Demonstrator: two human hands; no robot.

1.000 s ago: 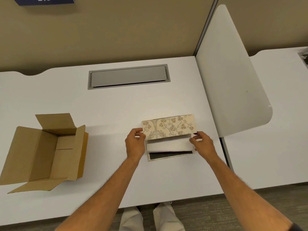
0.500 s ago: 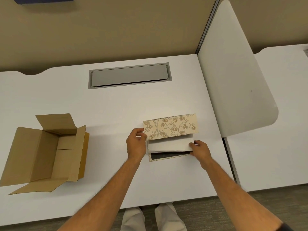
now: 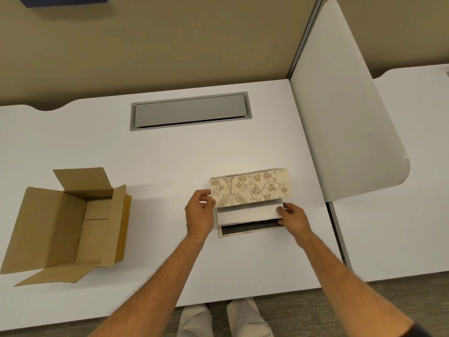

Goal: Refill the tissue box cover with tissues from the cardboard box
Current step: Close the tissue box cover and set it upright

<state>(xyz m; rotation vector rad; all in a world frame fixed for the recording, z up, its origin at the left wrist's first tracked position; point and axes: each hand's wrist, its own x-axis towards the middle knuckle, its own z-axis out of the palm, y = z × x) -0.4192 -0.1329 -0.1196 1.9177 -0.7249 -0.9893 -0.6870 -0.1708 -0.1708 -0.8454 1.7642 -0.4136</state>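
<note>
The floral beige tissue box cover lies on its side on the white desk, its open bottom facing me. A white stack of tissues sits partly inside the opening, above a dark strip of the cover's interior. My left hand pinches the cover's left end. My right hand holds the right end of the tissue stack, thumb on top. The brown cardboard box lies open on the desk's left side, flaps spread, with nothing visible inside.
A grey cable hatch is set into the desk behind the cover. A white divider panel stands along the desk's right edge, with a second desk beyond. The near desk edge runs just above my legs.
My right hand slid down from the cover's right end onto the tissue stack. The left hand and the cover stayed in place.
</note>
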